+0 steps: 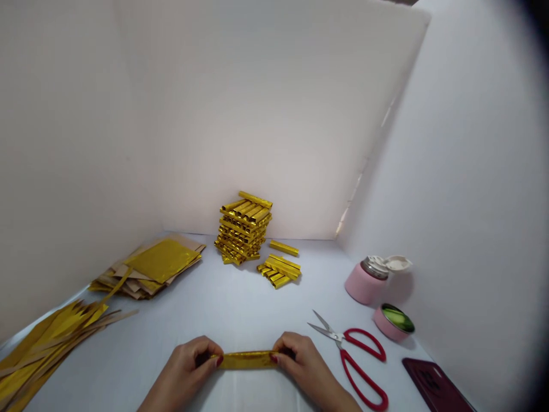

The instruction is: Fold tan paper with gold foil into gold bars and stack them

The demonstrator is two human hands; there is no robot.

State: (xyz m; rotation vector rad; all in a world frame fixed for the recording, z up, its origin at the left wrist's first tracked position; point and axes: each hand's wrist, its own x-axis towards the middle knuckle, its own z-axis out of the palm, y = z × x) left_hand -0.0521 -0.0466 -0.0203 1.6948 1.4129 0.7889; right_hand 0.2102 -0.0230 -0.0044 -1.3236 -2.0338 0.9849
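A folded strip of shiny gold paper (247,360) stretches level between my two hands, low in the middle of the view. My left hand (193,363) pinches its left end between thumb and fingers. At the right end, my right hand (300,360) grips it the same way. Beyond them stands a tall stack of folded gold paper strips (242,232), laid crosswise in layers against the back wall. A smaller pile of gold strips (279,271) lies to its right, with one loose gold strip (283,248) behind it.
Open scissors with red handles (342,337) lie right of my right hand. Farther right are a pink flask (365,283) with its lid flipped up, a round pink container (392,326) and a dark red phone case (433,383). Gold sheets (160,260) and cut strips (51,337) lie left.
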